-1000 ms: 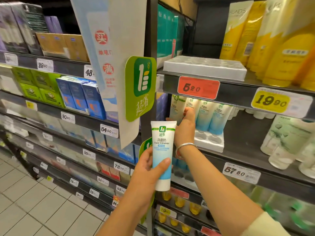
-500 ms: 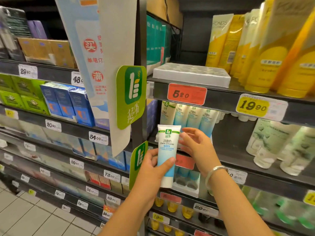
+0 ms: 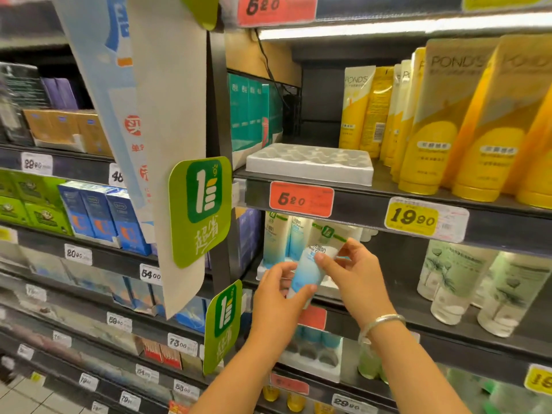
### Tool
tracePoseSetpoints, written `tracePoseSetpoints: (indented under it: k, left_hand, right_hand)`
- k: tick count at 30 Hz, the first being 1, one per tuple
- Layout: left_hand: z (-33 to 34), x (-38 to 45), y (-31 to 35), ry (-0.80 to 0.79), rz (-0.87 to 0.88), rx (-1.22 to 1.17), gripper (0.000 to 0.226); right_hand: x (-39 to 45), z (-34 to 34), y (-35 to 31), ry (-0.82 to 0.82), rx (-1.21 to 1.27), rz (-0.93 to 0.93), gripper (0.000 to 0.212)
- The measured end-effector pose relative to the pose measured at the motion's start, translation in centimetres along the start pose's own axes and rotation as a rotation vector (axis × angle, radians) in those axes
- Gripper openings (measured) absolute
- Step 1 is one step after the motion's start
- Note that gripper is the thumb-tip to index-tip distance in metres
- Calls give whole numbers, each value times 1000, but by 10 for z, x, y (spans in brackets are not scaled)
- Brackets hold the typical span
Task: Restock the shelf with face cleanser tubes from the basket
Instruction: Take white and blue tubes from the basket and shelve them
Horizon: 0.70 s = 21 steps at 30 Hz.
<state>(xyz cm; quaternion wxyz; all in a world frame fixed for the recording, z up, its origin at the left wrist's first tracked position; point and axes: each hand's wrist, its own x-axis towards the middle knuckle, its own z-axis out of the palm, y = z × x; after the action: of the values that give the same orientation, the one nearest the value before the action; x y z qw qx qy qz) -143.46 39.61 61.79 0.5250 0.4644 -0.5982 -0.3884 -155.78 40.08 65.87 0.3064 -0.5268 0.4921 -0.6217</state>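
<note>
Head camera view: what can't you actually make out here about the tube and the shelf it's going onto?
- Face cleanser tube: print smeared by motion blur; left hand covers its bottom, right hand its side.
- White tray behind the tube: free slots hidden by both hands.
- Basket: outside the frame.
- Red price tag below the tube: number covered by the left hand.

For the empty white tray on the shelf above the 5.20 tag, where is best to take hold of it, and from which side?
Probably the front rim of the white tray, from the aisle side. It lies flat with its long front edge at the shelf lip; teal boxes and yellow tubes flank its ends.
</note>
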Motion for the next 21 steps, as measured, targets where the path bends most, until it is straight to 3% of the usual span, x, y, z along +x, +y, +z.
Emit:
tracePoseSetpoints:
  k: [7, 17, 21]
  left_hand:
    - [6, 18, 10, 100, 107, 125, 34]
    - [22, 24, 2, 281, 78, 204, 38]
    - [26, 23, -2, 306, 39, 218, 38]
  right_hand:
    - [8, 20, -2, 159, -74, -172, 28]
    - [22, 28, 13, 85, -63, -153, 36]
    - [31, 29, 11, 26, -142, -102, 26]
